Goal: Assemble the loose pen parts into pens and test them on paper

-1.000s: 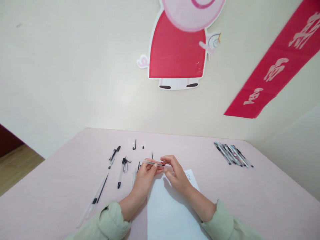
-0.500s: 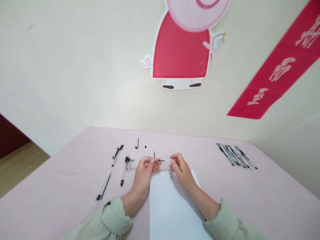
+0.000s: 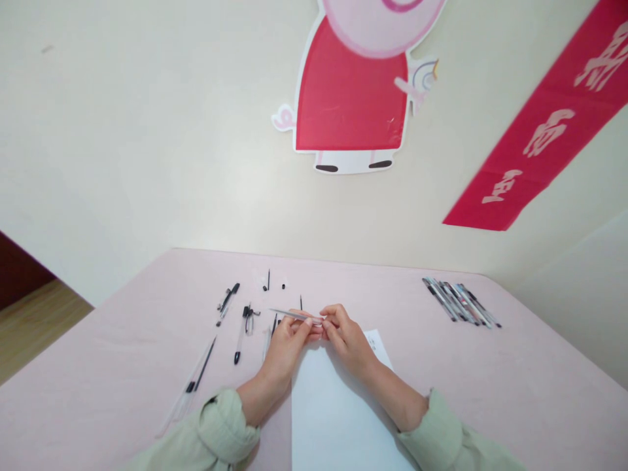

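My left hand (image 3: 287,340) is closed around a thin, clear and greyish pen (image 3: 288,314), held nearly level with one end pointing left. The fingers of my right hand (image 3: 346,337) are pinched together at the pen's right end, against my left fingertips, and cover that end. Both hands are just above the top part of a white paper sheet (image 3: 338,405). By my left wrist are more slender pen parts, partly hidden by the hand. A short black pen piece (image 3: 301,302) lies just beyond my fingers.
On the pink tablecloth (image 3: 471,392), a taken-apart pen (image 3: 240,343), clear tubes and a black refill (image 3: 205,364) lie at left. Small black caps and tips (image 3: 265,286) are farther back. A row of pens (image 3: 461,302) lies at right. Behind rises a wall (image 3: 196,163).
My right hand has moved left and now meets the pen's right end at my left fingertips. The black tip that stuck out there is now covered. The view has shifted slightly.
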Motion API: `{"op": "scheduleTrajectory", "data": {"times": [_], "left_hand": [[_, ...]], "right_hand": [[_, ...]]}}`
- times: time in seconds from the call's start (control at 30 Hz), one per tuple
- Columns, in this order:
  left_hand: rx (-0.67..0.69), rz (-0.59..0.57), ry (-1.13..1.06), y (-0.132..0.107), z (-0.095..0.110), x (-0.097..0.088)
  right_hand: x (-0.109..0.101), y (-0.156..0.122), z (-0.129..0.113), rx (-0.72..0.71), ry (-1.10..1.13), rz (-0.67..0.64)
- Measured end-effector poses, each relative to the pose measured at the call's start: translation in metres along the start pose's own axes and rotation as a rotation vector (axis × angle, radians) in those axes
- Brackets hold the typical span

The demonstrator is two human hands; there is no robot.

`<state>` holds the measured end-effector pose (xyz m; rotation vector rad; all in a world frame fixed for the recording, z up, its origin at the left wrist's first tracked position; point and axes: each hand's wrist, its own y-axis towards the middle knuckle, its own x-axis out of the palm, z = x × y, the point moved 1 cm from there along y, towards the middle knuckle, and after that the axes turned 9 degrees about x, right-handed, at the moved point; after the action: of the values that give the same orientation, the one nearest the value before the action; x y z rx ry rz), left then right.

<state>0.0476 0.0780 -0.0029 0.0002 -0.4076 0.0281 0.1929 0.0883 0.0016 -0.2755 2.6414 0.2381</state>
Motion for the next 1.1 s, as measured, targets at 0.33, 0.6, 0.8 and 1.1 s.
{"op": "scheduleTrajectory", "data": {"times": [0.33,0.6,0.8,1.1], "left_hand": [[0.032,-0.041,0.044,0.000,0.004,0.003],[0.017,-0.013,0.016,0.000,0.003,0.003],[0.014,-0.005,0.005,0.000,0.003,0.004],[0.010,0.022,-0.003,0.001,0.003,0.002]], "right_hand": [[-0.029,0.026,-0.010,0.031,-0.201,0.142],[0.003,0.119,-0.031,-0.119,-0.705,-0.152],[0.043,0.146,-0.032,-0.127,-0.761,-0.216],[0.014,0.126,-0.033,-0.056,-0.456,-0.109]]}}
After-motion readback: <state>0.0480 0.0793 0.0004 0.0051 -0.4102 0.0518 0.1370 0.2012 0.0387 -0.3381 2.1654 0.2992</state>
